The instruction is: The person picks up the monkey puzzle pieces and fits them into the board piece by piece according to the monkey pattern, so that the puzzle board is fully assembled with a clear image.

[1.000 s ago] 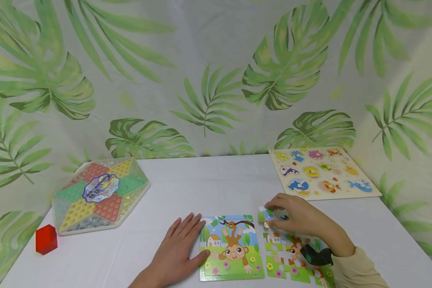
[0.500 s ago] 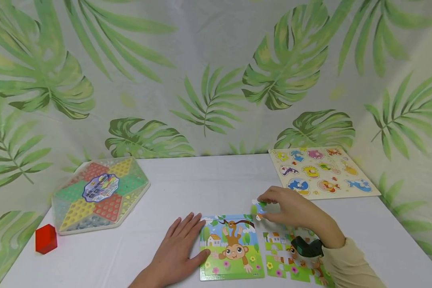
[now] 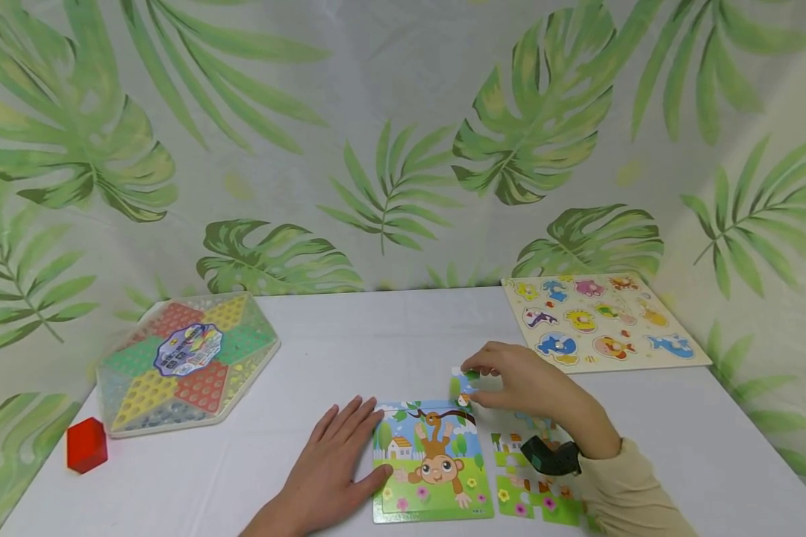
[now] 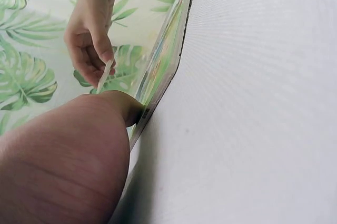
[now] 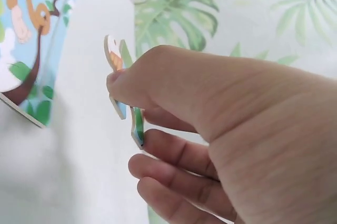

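My right hand (image 3: pixel 527 380) pinches a thin blue-green printed jigsaw piece (image 3: pixel 461 383); my left hand (image 3: pixel 329 471), fingers straight, touches the square, colourful monkey-picture board (image 3: pixel 433 466).

A square puzzle board (image 3: pixel 436 473) showing a cartoon monkey upside down beneath a branch lies flat at lower centre of the frame, its left edge touched by the thumb of a left hand (image 3: pixel 332 466). A right hand (image 3: pixel 527 380) pinches a blue, green, white and orange jigsaw piece (image 3: pixel 458 386) near the board's upper right corner. Matching puzzle pieces (image 3: pixel 513 503) lie at lower right, partly hidden by the right arm.
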A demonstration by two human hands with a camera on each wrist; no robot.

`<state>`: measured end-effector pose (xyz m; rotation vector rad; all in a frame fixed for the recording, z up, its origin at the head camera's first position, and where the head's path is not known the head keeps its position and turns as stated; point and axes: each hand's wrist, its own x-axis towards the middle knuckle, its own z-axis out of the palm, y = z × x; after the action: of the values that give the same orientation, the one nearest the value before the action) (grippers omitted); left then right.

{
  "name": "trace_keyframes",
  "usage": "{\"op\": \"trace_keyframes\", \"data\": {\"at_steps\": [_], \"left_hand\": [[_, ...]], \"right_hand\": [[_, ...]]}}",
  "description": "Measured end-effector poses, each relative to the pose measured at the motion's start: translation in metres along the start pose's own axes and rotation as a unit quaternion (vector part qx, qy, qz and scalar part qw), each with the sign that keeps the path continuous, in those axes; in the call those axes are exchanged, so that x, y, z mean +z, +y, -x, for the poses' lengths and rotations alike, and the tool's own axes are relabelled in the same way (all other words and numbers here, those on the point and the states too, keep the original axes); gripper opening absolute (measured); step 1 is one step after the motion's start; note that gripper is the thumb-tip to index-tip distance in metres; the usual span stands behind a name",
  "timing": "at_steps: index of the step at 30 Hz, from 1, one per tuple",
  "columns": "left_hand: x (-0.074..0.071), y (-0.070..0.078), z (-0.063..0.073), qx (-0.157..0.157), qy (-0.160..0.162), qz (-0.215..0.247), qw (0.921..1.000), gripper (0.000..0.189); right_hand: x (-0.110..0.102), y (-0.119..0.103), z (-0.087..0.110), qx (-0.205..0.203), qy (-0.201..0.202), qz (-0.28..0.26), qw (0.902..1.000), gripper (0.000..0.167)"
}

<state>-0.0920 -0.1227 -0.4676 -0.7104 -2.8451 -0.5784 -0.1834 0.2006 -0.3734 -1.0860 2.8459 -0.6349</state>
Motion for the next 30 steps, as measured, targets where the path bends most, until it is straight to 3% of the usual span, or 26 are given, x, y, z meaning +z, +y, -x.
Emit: {"op": "trace_keyframes", "data": {"at_steps": [6,30], "left_hand": [[0.000,0.002,-0.002,0.004,-0.006,0.008,0.9999,0.073],[-0.001,0.000,-0.001,-0.010,-0.018,0.000,0.9998,0.077]], "right_hand": [[0.011,-0.003,-0.002,0.026,-0.024,-0.006,0.9993,0.033],[0.044,-0.027,-0.017,-0.040,-0.002,-0.004,0.9992,0.035]]}}
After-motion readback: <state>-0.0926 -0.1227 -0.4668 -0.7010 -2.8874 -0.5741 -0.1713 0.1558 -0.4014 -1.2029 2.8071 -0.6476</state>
